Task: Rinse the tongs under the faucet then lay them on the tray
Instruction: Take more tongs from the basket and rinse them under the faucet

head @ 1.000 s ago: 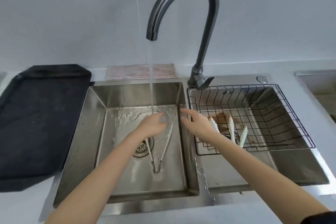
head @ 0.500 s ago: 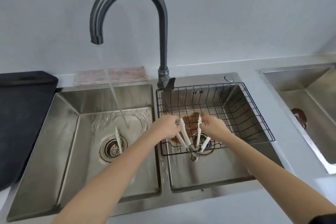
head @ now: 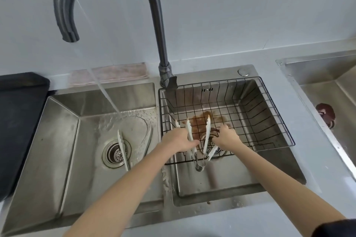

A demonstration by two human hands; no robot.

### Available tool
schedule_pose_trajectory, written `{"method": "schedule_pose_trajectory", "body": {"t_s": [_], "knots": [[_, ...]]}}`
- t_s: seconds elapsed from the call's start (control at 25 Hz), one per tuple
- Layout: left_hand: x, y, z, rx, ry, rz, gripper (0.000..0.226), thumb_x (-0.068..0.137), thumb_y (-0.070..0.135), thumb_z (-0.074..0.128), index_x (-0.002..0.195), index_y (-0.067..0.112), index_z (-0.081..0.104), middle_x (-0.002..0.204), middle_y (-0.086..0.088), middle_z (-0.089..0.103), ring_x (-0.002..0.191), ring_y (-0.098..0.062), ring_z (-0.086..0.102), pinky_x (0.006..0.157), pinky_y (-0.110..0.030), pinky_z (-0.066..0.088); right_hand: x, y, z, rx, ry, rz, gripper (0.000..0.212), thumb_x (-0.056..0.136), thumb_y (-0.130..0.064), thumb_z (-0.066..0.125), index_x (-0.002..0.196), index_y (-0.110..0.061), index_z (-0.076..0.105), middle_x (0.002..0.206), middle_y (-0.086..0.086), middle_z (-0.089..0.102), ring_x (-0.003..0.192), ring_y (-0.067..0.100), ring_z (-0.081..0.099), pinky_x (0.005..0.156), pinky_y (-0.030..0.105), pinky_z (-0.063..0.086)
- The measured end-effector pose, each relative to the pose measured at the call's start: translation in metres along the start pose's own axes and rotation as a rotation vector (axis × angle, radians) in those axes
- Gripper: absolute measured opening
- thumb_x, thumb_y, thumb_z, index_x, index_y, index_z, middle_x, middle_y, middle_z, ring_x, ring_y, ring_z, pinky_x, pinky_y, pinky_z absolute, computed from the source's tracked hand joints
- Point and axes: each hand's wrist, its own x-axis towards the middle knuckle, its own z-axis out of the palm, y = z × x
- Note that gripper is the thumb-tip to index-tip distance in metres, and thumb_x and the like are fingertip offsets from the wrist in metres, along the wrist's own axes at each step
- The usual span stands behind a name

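Observation:
White-tipped steel tongs (head: pixel 206 134) stand in the black wire basket (head: pixel 269 113) in the right basin, hinge end down and arms spread. My left hand (head: pixel 178 140) is closed around the left arm of these tongs. My right hand (head: pixel 227 136) is closed on another white tongs arm (head: pixel 212 153) just to the right. A second pair of tongs (head: pixel 122 148) lies in the left basin across the drain. The grey faucet (head: pixel 154 15) runs, its stream landing in the left basin. The black tray (head: pixel 19 121) sits left of the sink.
A pink cloth (head: pixel 109 74) lies behind the left basin. Brown residue (head: pixel 201 119) stains the right basin floor under the basket. Another steel sink (head: pixel 331 86) with a dark brown object (head: pixel 325 114) is at the far right. Grey counter runs along the front.
Both hands left the tongs lying in the left basin and moved right into the wire basket, closing on the tongs there. The view has shifted right and closer.

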Motion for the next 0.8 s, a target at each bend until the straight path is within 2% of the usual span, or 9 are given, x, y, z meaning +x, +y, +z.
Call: {"method": "schedule_pose_trajectory", "body": {"t_s": [0.16,0.24,0.4,0.44,0.52,0.6,0.68,0.76,0.8], "knots": [[-0.004,-0.001,0.005,-0.046,-0.005,-0.017,0.034,0.087,0.04,0.049,0.063,0.016,0.052,0.06,0.005,0.044,0.056,-0.01,0.044,0.048,-0.022,0.03,-0.008,-0.003,-0.002,0.067,0.043,0.0,0.053,0.09,-0.018,0.048,0.135,0.006,0.032,0.136,0.022,0.041,0.121,0.035,0.048,0.094,0.038,0.044],[-0.01,0.0,0.009,-0.147,0.042,0.001,0.026,0.086,0.035,0.051,0.072,0.015,0.059,0.057,0.008,0.046,0.051,-0.006,0.042,0.046,-0.021,0.029,-0.013,-0.005,-0.004,0.13,0.09,-0.004,0.066,0.09,-0.02,0.05,0.144,0.003,0.021,0.14,0.024,0.035,0.118,0.036,0.051,0.092,0.037,0.045],[-0.025,-0.005,0.004,-0.392,0.194,0.049,0.011,0.086,0.026,0.052,0.077,0.02,0.054,0.063,0.012,0.046,0.055,0.0,0.042,0.046,-0.016,0.032,-0.033,-0.017,-0.012,0.248,0.189,-0.081,0.064,0.09,-0.017,0.051,0.144,0.0,0.021,0.142,0.023,0.032,0.117,0.037,0.05,0.09,0.035,0.042],[-0.031,-0.008,0.001,-0.458,0.224,0.063,0.006,0.087,0.024,0.052,0.087,0.019,0.056,0.067,0.012,0.047,0.057,0.002,0.043,0.045,-0.012,0.035,-0.039,-0.022,-0.013,0.269,0.211,-0.11,0.066,0.09,-0.016,0.051,0.146,-0.002,0.018,0.143,0.022,0.03,0.118,0.035,0.05,0.091,0.034,0.042],[-0.038,-0.017,-0.003,-0.597,0.275,0.073,0.026,0.089,0.02,0.052,0.114,0.013,0.054,0.076,0.01,0.051,0.06,0.005,0.043,0.045,-0.002,0.04,-0.051,-0.033,-0.013,0.302,0.259,-0.181,0.07,0.09,-0.015,0.051,0.149,-0.006,0.014,0.144,0.019,0.029,0.114,0.033,0.051,0.085,0.032,0.041],[-0.05,-0.03,-0.004,-0.738,0.326,0.063,0.029,0.091,0.017,0.05,0.12,0.014,0.049,0.083,0.008,0.052,0.063,0.006,0.044,0.046,0.002,0.04,-0.062,-0.048,-0.008,0.356,0.305,-0.27,0.071,0.089,-0.014,0.052,0.149,-0.01,0.014,0.14,0.017,0.031,0.097,0.026,0.054,0.078,0.028,0.042],[-0.063,-0.048,-0.004,-0.974,0.335,0.027,0.031,0.092,0.014,0.049,0.123,0.014,0.044,0.08,0.006,0.053,0.065,-0.003,0.054,0.054,-0.007,0.05,-0.071,-0.064,0.0,0.446,0.336,-0.347,0.07,0.089,-0.013,0.053,0.149,-0.011,0.016,0.137,0.014,0.034,0.093,0.022,0.054,0.081,0.028,0.048],[-0.073,-0.069,-0.001,-1.169,0.324,-0.02,0.032,0.093,0.016,0.049,0.122,0.005,0.045,0.083,-0.003,0.057,0.067,-0.016,0.063,0.071,-0.033,0.059,-0.078,-0.08,0.012,0.524,0.337,-0.402,0.072,0.088,-0.012,0.055,0.149,-0.01,0.016,0.134,0.01,0.038,0.094,0.018,0.056,0.087,0.029,0.05],[-0.077,-0.081,0.002,-1.205,0.332,-0.037,0.029,0.093,0.018,0.049,0.118,0.003,0.048,0.081,-0.005,0.057,0.066,-0.019,0.065,0.073,-0.038,0.059,-0.08,-0.088,0.02,0.548,0.32,-0.424,0.074,0.088,-0.011,0.056,0.149,-0.01,0.015,0.132,0.008,0.039,0.091,0.015,0.055,0.085,0.027,0.049]]}}
